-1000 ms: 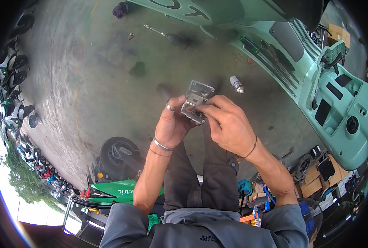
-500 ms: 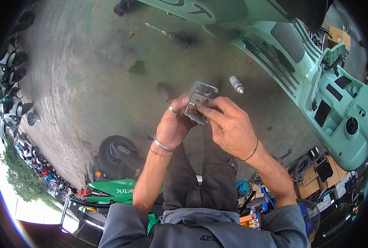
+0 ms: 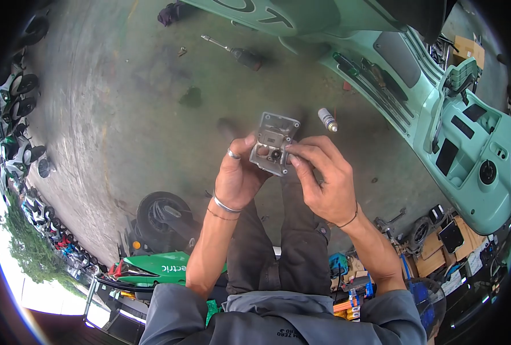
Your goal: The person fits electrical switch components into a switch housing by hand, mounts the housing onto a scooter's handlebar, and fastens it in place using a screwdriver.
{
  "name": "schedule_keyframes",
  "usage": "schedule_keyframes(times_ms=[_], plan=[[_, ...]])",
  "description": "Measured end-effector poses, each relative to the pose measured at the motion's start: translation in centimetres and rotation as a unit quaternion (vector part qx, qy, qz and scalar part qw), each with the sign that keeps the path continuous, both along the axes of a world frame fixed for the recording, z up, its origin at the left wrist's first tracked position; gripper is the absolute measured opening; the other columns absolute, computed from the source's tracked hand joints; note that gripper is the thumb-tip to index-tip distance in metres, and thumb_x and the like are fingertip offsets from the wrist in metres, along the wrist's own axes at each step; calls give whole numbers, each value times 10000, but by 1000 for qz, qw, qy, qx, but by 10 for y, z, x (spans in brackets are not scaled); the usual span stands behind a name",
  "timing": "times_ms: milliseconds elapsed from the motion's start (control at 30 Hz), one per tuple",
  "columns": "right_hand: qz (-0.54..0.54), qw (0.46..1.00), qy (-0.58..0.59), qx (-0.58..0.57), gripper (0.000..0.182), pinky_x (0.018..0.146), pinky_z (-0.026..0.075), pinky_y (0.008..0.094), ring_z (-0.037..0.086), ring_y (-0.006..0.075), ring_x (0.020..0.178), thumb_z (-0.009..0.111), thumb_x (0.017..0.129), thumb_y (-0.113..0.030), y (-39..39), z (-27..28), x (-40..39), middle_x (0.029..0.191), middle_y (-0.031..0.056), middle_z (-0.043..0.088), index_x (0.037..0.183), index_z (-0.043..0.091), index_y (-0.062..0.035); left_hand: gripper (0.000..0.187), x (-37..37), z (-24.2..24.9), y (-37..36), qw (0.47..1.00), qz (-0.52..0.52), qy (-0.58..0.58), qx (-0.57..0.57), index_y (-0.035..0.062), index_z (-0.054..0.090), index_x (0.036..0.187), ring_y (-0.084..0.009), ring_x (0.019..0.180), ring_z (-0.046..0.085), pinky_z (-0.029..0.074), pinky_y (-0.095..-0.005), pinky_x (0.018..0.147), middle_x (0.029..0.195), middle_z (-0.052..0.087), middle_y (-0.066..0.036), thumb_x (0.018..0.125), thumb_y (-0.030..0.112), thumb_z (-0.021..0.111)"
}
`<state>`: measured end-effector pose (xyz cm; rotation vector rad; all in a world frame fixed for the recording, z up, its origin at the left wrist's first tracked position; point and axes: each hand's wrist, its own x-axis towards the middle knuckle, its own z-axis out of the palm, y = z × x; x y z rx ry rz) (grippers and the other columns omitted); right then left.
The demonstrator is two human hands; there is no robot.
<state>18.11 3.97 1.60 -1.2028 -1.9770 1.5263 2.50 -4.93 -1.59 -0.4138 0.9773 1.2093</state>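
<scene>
In front of me is a small grey metal housing [image 3: 278, 124] with screw holes at its corners. A round dark part [image 3: 276, 154] sits inside its lower half. My left hand [image 3: 239, 175] grips the housing from the left, thumb on its edge and the other fingers partly hidden beneath. My right hand [image 3: 328, 178] is closed at the right edge, thumb and index fingertip against the metal. Whether a smaller piece lies between those fingertips I cannot make out.
On the floor lie a spray can [image 3: 328, 119] and a power tool with a long shaft [image 3: 245, 57]. A mint-green scooter body [image 3: 405, 115] with tools on its footboard fills the right. Behind my left arm are a wheel [image 3: 163, 210] and a green scooter panel [image 3: 157, 265].
The housing has tilted toward me, so its inside and the round dark part now show. My right hand has drawn back from over the middle to the right edge.
</scene>
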Motion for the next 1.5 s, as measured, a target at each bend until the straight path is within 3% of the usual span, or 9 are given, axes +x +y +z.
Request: schedule_keyframes(times_ms=[267,300,433,500,600,800,967,1200,1500], plan=[[-244,959,-66,-124,176,677,512,272,647,152,788,657,921,-61,-13,7,71,971,90,663,1085,690,-4,660,7,10,7,1000,-11,-5,26,-8,553,1326,-303,944,700,569,-373,842,1184,652,-256,870,464,616],[-329,935,-21,-134,201,672,503,256,628,116,781,653,940,-78,-24,-4,86,996,57,670,1120,673,8,670,5,8,6,999,-7,-18,45,19,501,1383,-341,958,682,603,-390,724,1242,601,-264,890,447,650],[-508,832,9,-222,238,626,480,244,591,97,730,648,947,-78,-29,8,151,916,62,644,1168,647,12,663,15,25,21,998,-19,-8,65,19,480,1400,-355,962,681,606,-398,726,1235,600,-271,913,436,647],[-571,789,22,-225,252,609,482,269,586,116,714,642,948,-82,-27,23,179,878,57,625,1174,630,28,693,25,43,31,997,-52,2,56,-4,538,1345,-326,968,685,559,-394,867,1205,635,-258,845,452,690],[-631,735,103,-226,338,608,488,288,603,143,722,656,938,-100,-23,44,217,913,66,638,1247,583,15,696,42,63,46,995,-73,-2,73,-6,530,1352,-336,980,683,558,-407,872,1223,626,-258,847,441,700],[-677,672,281,-103,396,679,493,327,602,171,857,562,993,-243,-15,129,263,1047,75,632,1332,509,-44,701,84,125,79,980,-145,-6,136,-23,492,1385,-367,1040,669,547,-438,899,1268,607,-266,884,436,664],[-628,711,316,8,592,880,507,380,559,213,1130,517,1007,-336,-2,184,290,1327,111,536,1487,369,-23,689,115,189,111,956,-227,-6,183,-10,475,1399,-371,1068,662,557,-443,909,1275,603,-240,897,434,637],[-585,727,356,-58,502,915,509,369,569,176,1109,536,1022,-271,31,206,287,1273,58,571,1447,432,-24,694,144,242,166,908,-348,-12,233,26,434,1434,-330,1115,643,560,-412,920,1308,582,-214,894,421,619],[-577,689,433,-71,364,750,510,341,634,201,926,540,1011,-215,39,238,259,1115,97,647,1281,568,28,680,169,273,241,844,-456,-66,274,35,449,1426,-315,1125,630,529,-401,931,1311,582,-181,902,433,621]])
